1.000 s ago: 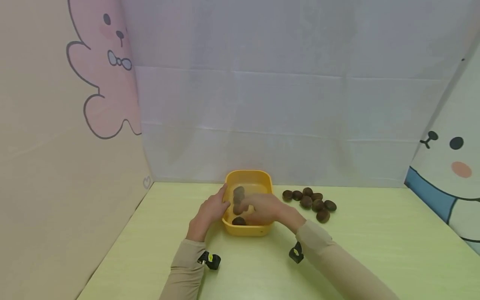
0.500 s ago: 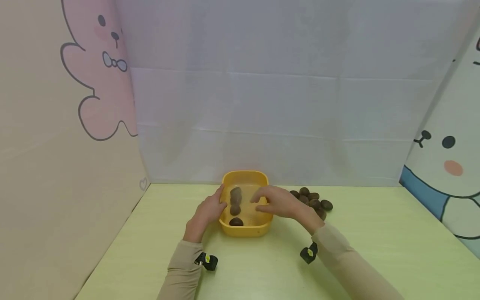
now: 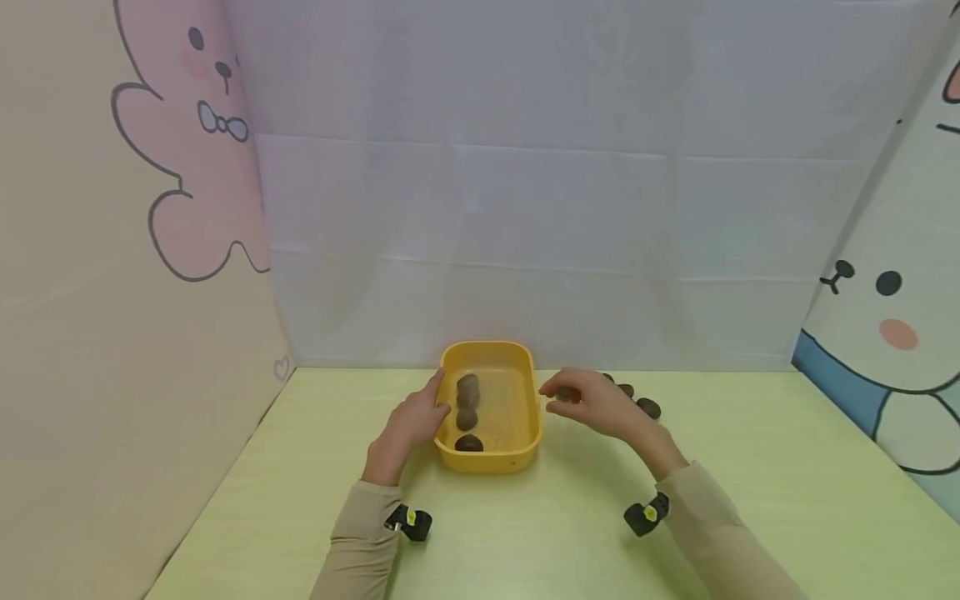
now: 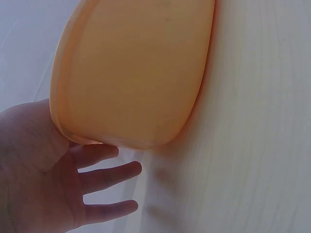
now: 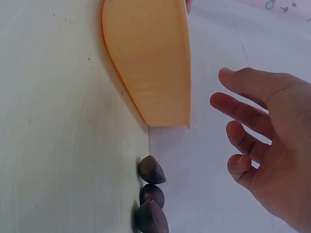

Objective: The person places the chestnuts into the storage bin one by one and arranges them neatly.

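A yellow plastic container stands on the table near the back wall, with several brown chestnuts lined up along its left side. My left hand pinches its left rim, thumb over the edge; in the left wrist view the other fingers spread outside the wall. To the right of the container, my right hand hovers with bent, parted fingers and nothing between them. It partly hides a group of loose chestnuts. Three of these chestnuts show below the container in the right wrist view.
The pale yellow-green table meets a white cloth wall behind the container. Side cloths carry cartoon animals, a pink one on the left. A small black camera is strapped to each wrist.
My right hand has risen out of the container and moved right to above the loose chestnuts. The left hand keeps its hold on the rim. The head view has shifted slightly.
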Motion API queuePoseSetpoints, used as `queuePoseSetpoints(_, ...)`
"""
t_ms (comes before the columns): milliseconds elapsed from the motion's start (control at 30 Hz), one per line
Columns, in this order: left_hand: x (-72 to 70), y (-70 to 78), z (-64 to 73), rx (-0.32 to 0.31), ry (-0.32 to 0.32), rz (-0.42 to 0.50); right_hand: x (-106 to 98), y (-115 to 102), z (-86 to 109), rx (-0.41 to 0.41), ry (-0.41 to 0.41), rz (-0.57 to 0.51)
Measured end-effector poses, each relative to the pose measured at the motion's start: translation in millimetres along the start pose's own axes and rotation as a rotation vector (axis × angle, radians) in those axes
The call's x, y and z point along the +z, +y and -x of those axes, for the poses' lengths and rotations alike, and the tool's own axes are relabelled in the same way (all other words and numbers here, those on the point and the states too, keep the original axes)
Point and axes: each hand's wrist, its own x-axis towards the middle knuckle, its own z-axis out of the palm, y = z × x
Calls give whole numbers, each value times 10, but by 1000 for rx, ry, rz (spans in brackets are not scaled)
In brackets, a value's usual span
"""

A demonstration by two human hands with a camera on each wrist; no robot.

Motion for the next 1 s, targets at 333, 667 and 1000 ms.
queuePoseSetpoints(333,-14,1,17,-14,-3,5,-48,200,252,100,58,-54)
queuePoseSetpoints(667,-9,-20,-6,-7,3,6,-149,338,427,163,97,-59)
queuePoseSetpoints(1000,5,-22,-26,-8,-9,13,-229,521,536,204,61,-73)
